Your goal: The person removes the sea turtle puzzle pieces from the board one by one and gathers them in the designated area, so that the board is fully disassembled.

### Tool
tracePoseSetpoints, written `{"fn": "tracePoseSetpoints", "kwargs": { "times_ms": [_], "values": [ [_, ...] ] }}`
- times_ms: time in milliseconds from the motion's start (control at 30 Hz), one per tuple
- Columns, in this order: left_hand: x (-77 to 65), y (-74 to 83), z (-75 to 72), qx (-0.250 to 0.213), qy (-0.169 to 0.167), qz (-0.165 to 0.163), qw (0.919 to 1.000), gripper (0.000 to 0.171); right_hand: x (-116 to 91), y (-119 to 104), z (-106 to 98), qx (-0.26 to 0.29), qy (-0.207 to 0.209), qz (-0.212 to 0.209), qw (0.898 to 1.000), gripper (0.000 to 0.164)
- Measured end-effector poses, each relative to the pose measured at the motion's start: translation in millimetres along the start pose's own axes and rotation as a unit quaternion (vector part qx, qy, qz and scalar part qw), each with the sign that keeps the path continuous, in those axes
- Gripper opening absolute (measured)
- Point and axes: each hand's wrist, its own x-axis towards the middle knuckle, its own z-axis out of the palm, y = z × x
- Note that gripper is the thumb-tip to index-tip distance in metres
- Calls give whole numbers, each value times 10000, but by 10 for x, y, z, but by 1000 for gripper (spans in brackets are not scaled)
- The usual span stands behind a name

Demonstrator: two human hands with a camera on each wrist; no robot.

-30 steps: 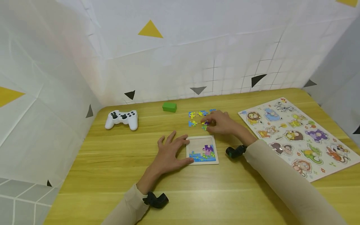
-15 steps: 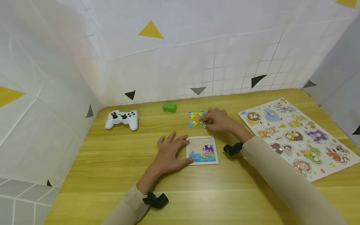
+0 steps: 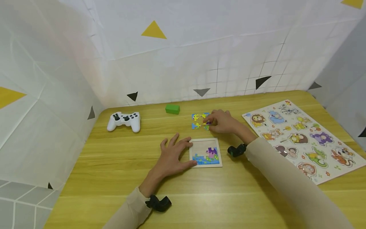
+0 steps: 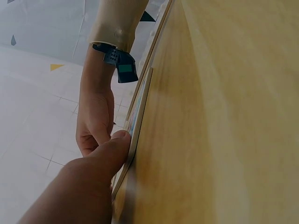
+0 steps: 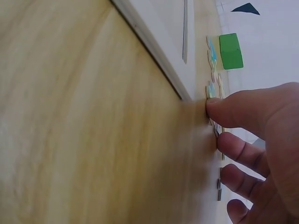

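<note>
My left hand [image 3: 171, 157] rests with spread fingers on the left side of a small wooden puzzle frame [image 3: 205, 139], its thumb on the rim near the lower corner. Joined pieces [image 3: 211, 153], blue and purple, fill the frame's lower and right part. Beyond the frame, my right hand [image 3: 224, 122] reaches down to loose jigsaw pieces [image 3: 195, 117]. Its thumb and fingertips pinch a purple-and-yellow puzzle piece [image 3: 209, 122], partly hidden by the fingers. In the right wrist view, the thumb [image 5: 216, 108] touches the edge of the loose pieces.
A white game controller [image 3: 125, 121] lies at the back left, and a green block [image 3: 172, 109] stands near the back edge. On the right is a large animal puzzle board [image 3: 286, 135], partly under the right forearm. A white patterned sheet [image 3: 177, 70] hangs behind the table.
My right hand has moved slightly left and the pieces at its fingers have slid left, nearer the other loose pieces. My left hand and the frame stay in place.
</note>
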Motion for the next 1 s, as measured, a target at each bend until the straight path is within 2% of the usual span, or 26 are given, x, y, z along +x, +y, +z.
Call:
{"fn": "tracePoseSetpoints", "kwargs": {
  "times_ms": [600, 800, 1000],
  "values": [
    [2, -8, 4, -11, 70, 89, 9999, 68, -4, 17, -15, 236, -54, -28, 9997, 32],
    [3, -6, 5, -15, 76, 98, 9999, 68, -35, 78, 6, 419, 161, 142, 9989, 37],
    [7, -4, -10, 4, 44, 62, 10000, 69, -102, 77, -9, 805, 301, -1, 9963, 31]
  ]
}}
